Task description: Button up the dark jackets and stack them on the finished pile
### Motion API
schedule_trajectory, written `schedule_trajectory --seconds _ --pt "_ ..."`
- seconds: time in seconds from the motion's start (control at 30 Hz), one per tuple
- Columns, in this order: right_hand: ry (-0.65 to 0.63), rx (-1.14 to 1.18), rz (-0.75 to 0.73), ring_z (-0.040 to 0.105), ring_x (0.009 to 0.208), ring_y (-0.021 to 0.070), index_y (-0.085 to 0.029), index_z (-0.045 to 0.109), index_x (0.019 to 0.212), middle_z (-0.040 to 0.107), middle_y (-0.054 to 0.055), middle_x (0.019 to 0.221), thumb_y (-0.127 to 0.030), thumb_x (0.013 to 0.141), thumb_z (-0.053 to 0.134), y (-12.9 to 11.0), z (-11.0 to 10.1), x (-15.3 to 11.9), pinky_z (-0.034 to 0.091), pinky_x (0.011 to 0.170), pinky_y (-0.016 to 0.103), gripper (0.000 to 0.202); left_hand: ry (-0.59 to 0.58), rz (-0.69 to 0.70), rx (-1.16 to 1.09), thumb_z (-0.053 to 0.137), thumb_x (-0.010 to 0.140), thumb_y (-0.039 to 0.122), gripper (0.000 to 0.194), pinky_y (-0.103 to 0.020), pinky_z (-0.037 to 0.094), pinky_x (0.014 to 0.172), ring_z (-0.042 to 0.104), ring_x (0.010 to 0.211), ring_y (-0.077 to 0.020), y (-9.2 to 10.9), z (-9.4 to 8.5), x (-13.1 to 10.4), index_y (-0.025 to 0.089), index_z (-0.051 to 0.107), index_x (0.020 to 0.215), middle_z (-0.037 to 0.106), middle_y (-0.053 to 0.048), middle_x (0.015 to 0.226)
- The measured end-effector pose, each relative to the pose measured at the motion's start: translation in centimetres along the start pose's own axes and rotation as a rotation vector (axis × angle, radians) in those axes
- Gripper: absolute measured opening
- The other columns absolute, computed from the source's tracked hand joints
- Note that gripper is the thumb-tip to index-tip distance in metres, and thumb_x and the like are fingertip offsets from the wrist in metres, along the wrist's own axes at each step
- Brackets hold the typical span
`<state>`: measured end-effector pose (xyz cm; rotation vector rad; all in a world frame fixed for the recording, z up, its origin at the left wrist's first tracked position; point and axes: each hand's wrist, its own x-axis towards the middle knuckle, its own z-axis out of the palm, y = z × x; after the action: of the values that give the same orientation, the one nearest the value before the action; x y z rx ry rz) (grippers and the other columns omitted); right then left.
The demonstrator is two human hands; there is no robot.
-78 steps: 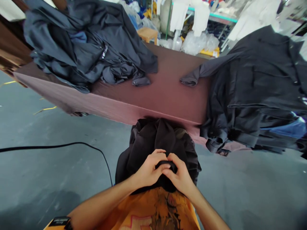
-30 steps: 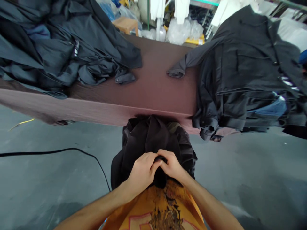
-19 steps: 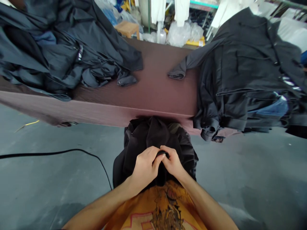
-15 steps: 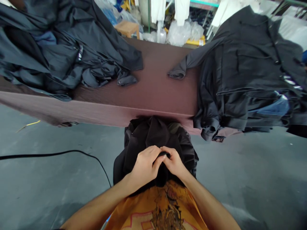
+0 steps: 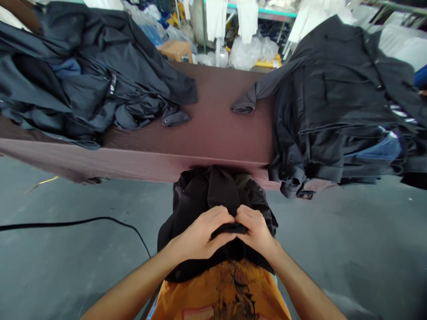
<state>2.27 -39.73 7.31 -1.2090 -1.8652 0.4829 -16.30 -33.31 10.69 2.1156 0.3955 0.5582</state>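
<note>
A black garment [image 5: 193, 209] lies bunched over my lap, against the front of the covered table. My left hand [image 5: 205, 233] pinches a folded edge of its cloth from the left. From the right, my right hand [image 5: 256, 229] grips the same fold, with the fingertips of both hands almost meeting. A dark strip of the fold shows between thumbs and fingers. What lies under the fingers is hidden, and I cannot tell which part of the garment this is.
A table with a maroon cover [image 5: 220, 133] runs across in front. Dark jackets [image 5: 140, 58] lie heaped on its left, and a pile of black jackets [image 5: 336, 98] on its right overhangs the front edge. A black cable [image 5: 100, 218] crosses the floor at left. Behind stands a wooden stool [image 5: 175, 49].
Both hands have moved slightly apart and a little lower in view, showing a longer stretch of the fold between them. The view has tilted slightly upward.
</note>
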Motion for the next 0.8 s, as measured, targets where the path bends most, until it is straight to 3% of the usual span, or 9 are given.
schedule_trajectory --seconds 0.13,0.3,0.5,0.63,0.8 --pt "-0.203 -0.121 -0.119 0.042 0.065 0.0161 -0.021 0.045 0.068 0.048 0.001 0.066 -0.038 0.104 0.041 -0.6 -1.4 -0.4 0.030 0.056 0.030 0.040 -0.101 0.023 -0.015 0.053 0.097 0.031 0.014 -0.033 0.048 0.082 0.056 0.089 -0.0185 0.0 -0.1 -0.7 0.018 0.056 0.103 0.062 -0.006 0.094" --pt "-0.430 -0.128 -0.045 0.047 0.076 0.0191 -0.019 0.053 0.084 0.055 0.005 0.081 -0.038 0.102 0.048 -1.5 -2.3 -1.1 0.041 0.066 0.032 0.027 -0.146 0.045 0.157 0.049 0.098 0.024 0.010 -0.033 0.047 0.083 0.055 0.088 -0.0182 -0.7 0.5 -1.6 0.018 0.057 0.099 0.061 -0.005 0.091" --pt "-0.410 -0.218 -0.001 0.048 0.086 0.0234 -0.016 0.058 0.094 0.057 0.009 0.090 -0.030 0.101 0.047 -2.0 -2.4 -1.7 0.043 0.077 0.038 0.019 -0.074 0.124 0.392 0.050 0.089 0.014 0.013 -0.041 0.047 0.092 0.056 0.092 -0.0207 -0.3 0.7 -1.6 0.017 0.059 0.098 0.064 -0.006 0.098" --pt "-0.387 -0.220 0.022 0.048 0.086 0.0228 -0.017 0.058 0.095 0.057 0.008 0.090 -0.031 0.100 0.050 -2.2 -2.0 -1.8 0.043 0.077 0.037 0.017 0.000 0.131 0.324 0.049 0.082 0.011 0.016 -0.046 0.043 0.103 0.057 0.085 -0.0183 0.0 0.9 -1.4 0.018 0.059 0.093 0.065 -0.004 0.089" --pt "-0.332 -0.188 0.089 0.049 0.084 0.0219 -0.018 0.056 0.092 0.057 0.007 0.089 -0.025 0.098 0.051 -2.5 -1.0 -1.7 0.044 0.076 0.037 0.010 0.101 0.068 0.169 0.048 0.087 0.013 0.015 -0.050 0.041 0.109 0.061 0.083 -0.0167 -1.0 1.6 -1.7 0.019 0.059 0.094 0.066 -0.004 0.087"
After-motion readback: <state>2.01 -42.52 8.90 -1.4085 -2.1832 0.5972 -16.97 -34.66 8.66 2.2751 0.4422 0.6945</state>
